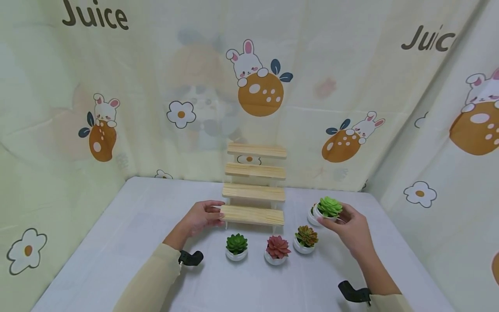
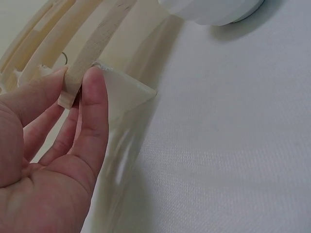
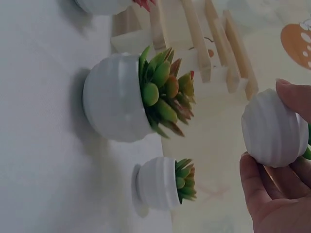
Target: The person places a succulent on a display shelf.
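Observation:
My left hand [image 1: 200,219] pinches the left end of the lowest board on a four-tier wooden stand [image 1: 253,215]. In the left wrist view the thumb and fingers close round that board's end [image 2: 73,87]. My right hand [image 1: 354,232] holds a bright green potted succulent [image 1: 329,207] by its ribbed white pot [image 3: 272,128], raised above the table. Partly hidden behind it is another potted succulent [image 1: 312,217], which the right wrist view shows standing on the cloth. A brown-green succulent [image 1: 306,236] stands nearer, in a white pot.
In front of the stand are a dark green succulent [image 1: 236,244] and a red succulent [image 1: 277,247], each in a white pot. White cloth covers the table [image 1: 156,199]. Printed curtains [image 1: 148,86] hang behind the table and along its sides.

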`<state>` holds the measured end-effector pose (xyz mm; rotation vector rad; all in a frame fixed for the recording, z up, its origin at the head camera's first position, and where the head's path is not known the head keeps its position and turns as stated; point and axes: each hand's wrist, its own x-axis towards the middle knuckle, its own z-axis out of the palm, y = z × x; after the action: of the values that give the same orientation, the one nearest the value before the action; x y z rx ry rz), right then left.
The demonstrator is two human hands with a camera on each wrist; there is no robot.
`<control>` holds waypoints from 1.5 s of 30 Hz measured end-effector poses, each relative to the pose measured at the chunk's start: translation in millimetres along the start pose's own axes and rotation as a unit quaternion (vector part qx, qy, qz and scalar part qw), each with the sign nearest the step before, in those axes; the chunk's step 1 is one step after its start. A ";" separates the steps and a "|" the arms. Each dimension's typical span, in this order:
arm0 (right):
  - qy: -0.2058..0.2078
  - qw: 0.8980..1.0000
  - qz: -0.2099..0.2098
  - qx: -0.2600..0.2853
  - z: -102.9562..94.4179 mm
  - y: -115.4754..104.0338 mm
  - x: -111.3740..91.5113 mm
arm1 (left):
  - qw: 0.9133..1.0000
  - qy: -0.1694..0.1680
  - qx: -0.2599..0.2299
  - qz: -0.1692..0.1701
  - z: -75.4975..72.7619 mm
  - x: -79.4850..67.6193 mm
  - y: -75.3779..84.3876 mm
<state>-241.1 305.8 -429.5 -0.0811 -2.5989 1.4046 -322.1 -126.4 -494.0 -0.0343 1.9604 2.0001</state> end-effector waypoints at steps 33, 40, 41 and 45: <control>-0.068 0.993 -0.049 0.080 40.4 -42.8 28.1 | 1.000 -0.008 -0.019 0.005 -0.3 -1.7 -1.0; -0.071 0.993 -0.052 0.082 49.1 -50.3 34.6 | 1.000 -0.007 -0.018 0.001 -0.1 -0.3 0.1; -0.074 0.992 -0.051 0.083 50.0 -51.5 35.6 | 1.000 -0.007 -0.018 0.002 -0.2 0.0 0.1; -0.080 0.992 -0.055 0.080 53.6 -56.1 40.3 | 1.000 -0.006 -0.018 0.002 0.0 1.9 -0.6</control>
<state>-288.6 236.2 -405.9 0.2011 -2.5569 1.6330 -323.7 -126.0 -495.1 -0.0264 1.9176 2.0332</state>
